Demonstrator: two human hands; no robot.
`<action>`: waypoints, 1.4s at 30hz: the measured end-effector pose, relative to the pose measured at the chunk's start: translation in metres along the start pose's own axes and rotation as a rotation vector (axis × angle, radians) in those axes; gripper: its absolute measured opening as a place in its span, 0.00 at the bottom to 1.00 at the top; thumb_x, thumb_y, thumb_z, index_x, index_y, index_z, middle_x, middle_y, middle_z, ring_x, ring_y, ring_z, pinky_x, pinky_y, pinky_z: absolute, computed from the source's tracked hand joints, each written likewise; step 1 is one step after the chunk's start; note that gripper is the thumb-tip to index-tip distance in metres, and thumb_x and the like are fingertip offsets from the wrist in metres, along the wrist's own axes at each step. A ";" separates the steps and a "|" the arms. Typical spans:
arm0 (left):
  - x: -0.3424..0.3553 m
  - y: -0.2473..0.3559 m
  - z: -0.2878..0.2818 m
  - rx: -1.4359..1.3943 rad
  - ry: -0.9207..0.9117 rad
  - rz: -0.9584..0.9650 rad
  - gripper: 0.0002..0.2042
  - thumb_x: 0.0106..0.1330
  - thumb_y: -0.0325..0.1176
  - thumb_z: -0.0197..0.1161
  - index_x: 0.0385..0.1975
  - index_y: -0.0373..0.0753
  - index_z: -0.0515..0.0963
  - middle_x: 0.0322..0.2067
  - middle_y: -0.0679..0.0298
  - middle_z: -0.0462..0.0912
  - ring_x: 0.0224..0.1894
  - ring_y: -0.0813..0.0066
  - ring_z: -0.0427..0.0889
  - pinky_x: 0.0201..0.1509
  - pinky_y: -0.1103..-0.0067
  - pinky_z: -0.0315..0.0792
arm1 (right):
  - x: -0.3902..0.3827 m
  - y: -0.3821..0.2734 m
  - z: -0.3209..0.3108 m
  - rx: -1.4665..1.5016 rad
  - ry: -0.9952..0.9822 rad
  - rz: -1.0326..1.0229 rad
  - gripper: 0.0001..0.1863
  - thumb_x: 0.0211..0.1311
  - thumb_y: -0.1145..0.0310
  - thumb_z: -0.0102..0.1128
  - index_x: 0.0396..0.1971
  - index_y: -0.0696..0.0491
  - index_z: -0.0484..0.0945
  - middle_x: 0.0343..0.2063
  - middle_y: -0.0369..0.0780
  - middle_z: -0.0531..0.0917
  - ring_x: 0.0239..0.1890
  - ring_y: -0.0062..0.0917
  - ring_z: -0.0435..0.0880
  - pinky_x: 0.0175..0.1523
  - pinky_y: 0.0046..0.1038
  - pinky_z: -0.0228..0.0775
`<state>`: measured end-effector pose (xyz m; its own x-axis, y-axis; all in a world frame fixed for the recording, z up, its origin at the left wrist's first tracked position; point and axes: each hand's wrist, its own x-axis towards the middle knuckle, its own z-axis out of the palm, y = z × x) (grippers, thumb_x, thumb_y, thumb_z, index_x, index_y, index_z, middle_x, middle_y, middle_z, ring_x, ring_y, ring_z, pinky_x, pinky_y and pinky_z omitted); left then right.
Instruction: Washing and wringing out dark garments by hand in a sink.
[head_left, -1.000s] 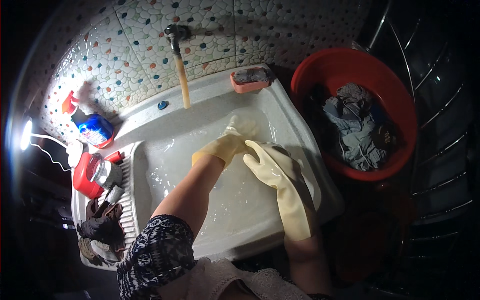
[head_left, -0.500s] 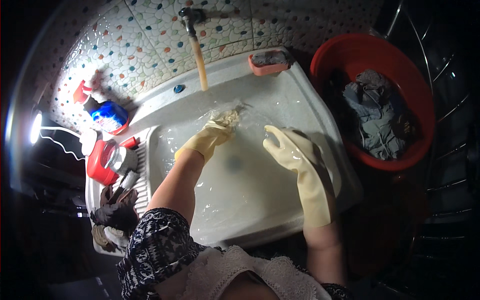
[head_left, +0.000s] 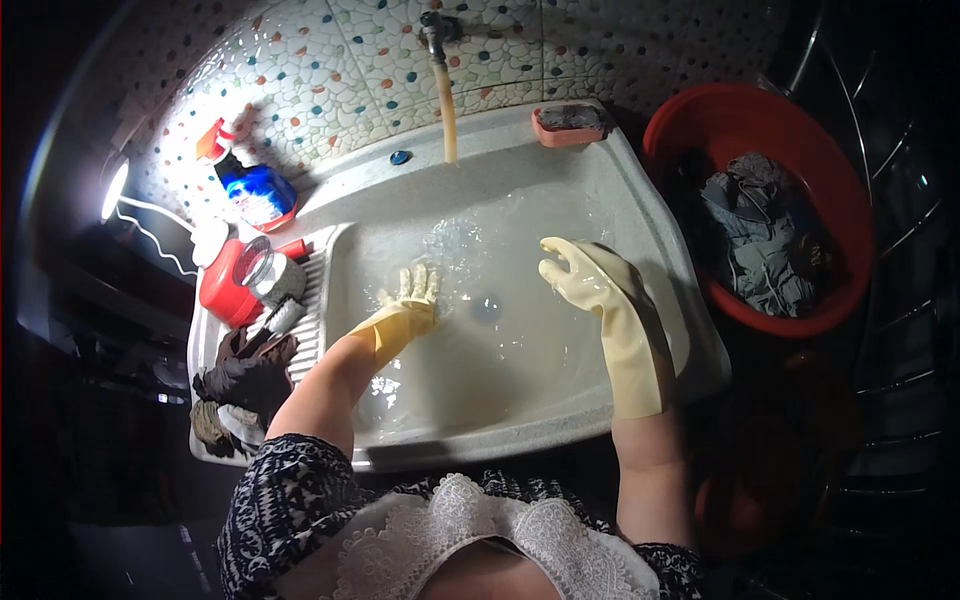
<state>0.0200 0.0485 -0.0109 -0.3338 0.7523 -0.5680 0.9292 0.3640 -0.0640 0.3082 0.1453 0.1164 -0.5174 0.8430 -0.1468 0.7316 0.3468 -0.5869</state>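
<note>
My left hand (head_left: 408, 308), in a yellow rubber glove, is spread open in the shallow, cloudy water at the left of the white sink (head_left: 700, 365), its fingers partly under the surface. To its right a dark round drain (head_left: 486, 308) shows through the water. My right hand (head_left: 580, 275), in a longer pale-yellow glove, hovers open over the sink's right half, thumb and fingers apart and nothing held. A tap with a tan hose (head_left: 444, 110) hangs above the back of the basin.
Left ledge: blue spray bottle (head_left: 255, 195), lit lamp (head_left: 115, 190), red container (head_left: 225, 290), jar (head_left: 275, 275), brush (head_left: 282, 318), dark cloths (head_left: 235, 375). Back rim: pink soap dish (head_left: 565, 130), blue stopper (head_left: 400, 157). A red tub (head_left: 830, 315) with wet laundry (head_left: 760, 230) stands at the right.
My left hand has drawn back from the back middle toward the lower left, its fingers now visibly spread. My right hand has moved up and rightward in view as the camera view shifted.
</note>
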 end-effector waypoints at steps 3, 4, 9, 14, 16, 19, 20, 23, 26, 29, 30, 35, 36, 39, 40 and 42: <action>0.030 -0.048 0.093 0.520 0.145 0.062 0.37 0.76 0.49 0.46 0.77 0.40 0.39 0.77 0.45 0.30 0.78 0.41 0.26 0.73 0.33 0.31 | 0.004 -0.016 0.002 -0.016 -0.061 -0.003 0.26 0.65 0.53 0.52 0.62 0.45 0.76 0.58 0.42 0.81 0.60 0.35 0.79 0.65 0.33 0.69; 0.018 -0.039 0.097 1.088 0.031 0.244 0.35 0.76 0.49 0.44 0.76 0.36 0.46 0.75 0.37 0.37 0.77 0.33 0.36 0.72 0.34 0.44 | 0.010 -0.006 0.007 -0.033 -0.068 -0.009 0.27 0.65 0.53 0.51 0.62 0.45 0.76 0.58 0.42 0.81 0.60 0.35 0.79 0.65 0.33 0.69; -0.031 -0.008 0.095 0.799 -0.022 0.390 0.35 0.76 0.50 0.44 0.76 0.36 0.47 0.75 0.38 0.40 0.77 0.34 0.39 0.73 0.36 0.46 | 0.004 0.006 0.002 -0.032 -0.051 -0.020 0.27 0.65 0.52 0.52 0.61 0.45 0.76 0.57 0.42 0.82 0.59 0.35 0.80 0.65 0.32 0.69; -0.076 0.033 0.102 0.435 -0.087 0.559 0.35 0.76 0.51 0.43 0.75 0.35 0.50 0.75 0.40 0.43 0.77 0.36 0.43 0.73 0.39 0.49 | 0.001 0.013 0.003 0.014 -0.007 -0.092 0.26 0.65 0.53 0.54 0.60 0.47 0.77 0.54 0.42 0.83 0.58 0.35 0.81 0.64 0.32 0.70; -0.077 0.064 0.089 0.292 -0.111 0.648 0.35 0.76 0.51 0.43 0.75 0.35 0.51 0.75 0.40 0.45 0.77 0.37 0.44 0.73 0.40 0.51 | -0.004 0.016 -0.003 -0.002 -0.002 -0.071 0.26 0.65 0.53 0.54 0.60 0.47 0.77 0.54 0.42 0.83 0.57 0.35 0.82 0.64 0.31 0.70; -0.083 0.068 0.086 0.133 -0.139 0.667 0.35 0.76 0.52 0.43 0.75 0.35 0.51 0.75 0.41 0.46 0.77 0.38 0.46 0.74 0.41 0.52 | 0.011 0.009 0.016 0.002 -0.037 -0.112 0.25 0.65 0.53 0.54 0.59 0.47 0.77 0.54 0.42 0.84 0.57 0.34 0.82 0.63 0.31 0.70; -0.077 0.075 0.085 0.131 -0.119 0.646 0.35 0.76 0.52 0.43 0.75 0.36 0.52 0.75 0.41 0.47 0.77 0.38 0.46 0.74 0.42 0.52 | 0.016 0.003 0.021 -0.008 -0.052 -0.126 0.25 0.65 0.53 0.54 0.59 0.47 0.77 0.54 0.42 0.84 0.57 0.34 0.82 0.63 0.31 0.71; -0.055 0.085 0.079 0.153 -0.070 0.630 0.34 0.75 0.53 0.44 0.75 0.36 0.52 0.75 0.43 0.48 0.76 0.40 0.48 0.75 0.43 0.51 | 0.009 0.000 0.013 -0.011 -0.062 -0.085 0.25 0.65 0.53 0.54 0.60 0.46 0.77 0.54 0.41 0.84 0.57 0.34 0.82 0.63 0.31 0.70; -0.025 0.095 0.061 0.175 -0.017 0.628 0.34 0.75 0.53 0.44 0.75 0.37 0.53 0.75 0.44 0.50 0.76 0.42 0.49 0.75 0.45 0.51 | 0.004 0.009 0.003 -0.037 -0.065 -0.045 0.25 0.65 0.53 0.54 0.60 0.46 0.77 0.54 0.41 0.84 0.57 0.33 0.82 0.63 0.30 0.70; -0.007 0.088 0.057 0.186 0.035 0.576 0.34 0.75 0.54 0.44 0.74 0.38 0.54 0.74 0.46 0.52 0.76 0.44 0.50 0.76 0.46 0.51 | 0.004 0.005 0.004 -0.047 -0.085 -0.043 0.26 0.65 0.52 0.54 0.60 0.46 0.77 0.54 0.41 0.84 0.57 0.34 0.82 0.63 0.30 0.70; -0.008 0.084 0.065 0.192 0.054 0.559 0.34 0.75 0.54 0.44 0.74 0.38 0.54 0.74 0.46 0.52 0.76 0.45 0.51 0.76 0.47 0.51 | 0.005 0.008 0.006 -0.051 -0.085 -0.047 0.26 0.65 0.52 0.54 0.60 0.46 0.77 0.54 0.41 0.84 0.57 0.34 0.82 0.63 0.30 0.70; 0.007 0.081 0.077 0.213 0.128 0.490 0.34 0.75 0.55 0.44 0.74 0.39 0.55 0.74 0.48 0.55 0.76 0.47 0.53 0.77 0.49 0.50 | 0.008 0.002 0.006 -0.073 -0.095 -0.019 0.25 0.65 0.53 0.55 0.59 0.47 0.78 0.52 0.42 0.85 0.56 0.34 0.82 0.62 0.30 0.71; 0.011 0.080 0.078 0.216 0.177 0.495 0.34 0.75 0.56 0.44 0.74 0.40 0.56 0.72 0.51 0.58 0.75 0.50 0.55 0.77 0.50 0.49 | 0.008 0.000 0.005 -0.074 -0.097 -0.024 0.25 0.65 0.53 0.55 0.59 0.47 0.78 0.52 0.42 0.85 0.56 0.34 0.82 0.62 0.30 0.71; 0.018 0.074 0.086 0.225 0.318 0.506 0.34 0.74 0.58 0.43 0.74 0.42 0.57 0.67 0.57 0.69 0.72 0.58 0.62 0.78 0.51 0.45 | 0.007 -0.003 0.005 -0.047 -0.108 -0.029 0.26 0.64 0.54 0.54 0.59 0.47 0.77 0.54 0.43 0.83 0.56 0.37 0.82 0.62 0.34 0.70; 0.019 0.071 0.090 0.228 0.366 0.505 0.34 0.74 0.59 0.43 0.73 0.43 0.58 0.66 0.59 0.72 0.71 0.61 0.65 0.79 0.52 0.43 | 0.007 -0.003 0.005 -0.056 -0.105 -0.032 0.26 0.64 0.53 0.54 0.59 0.47 0.77 0.53 0.43 0.83 0.56 0.37 0.82 0.62 0.34 0.71; 0.025 0.070 0.098 0.205 0.302 0.497 0.34 0.74 0.58 0.43 0.72 0.40 0.59 0.65 0.57 0.72 0.71 0.59 0.66 0.79 0.51 0.43 | 0.013 -0.002 0.006 -0.082 -0.131 -0.050 0.26 0.63 0.53 0.54 0.59 0.46 0.77 0.53 0.43 0.83 0.56 0.36 0.82 0.62 0.33 0.71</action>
<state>0.0927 0.0392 -0.1097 0.1449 0.9379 -0.3152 0.9867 -0.1607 -0.0246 0.2972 0.1533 0.1110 -0.6037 0.7648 -0.2248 0.7344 0.4240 -0.5299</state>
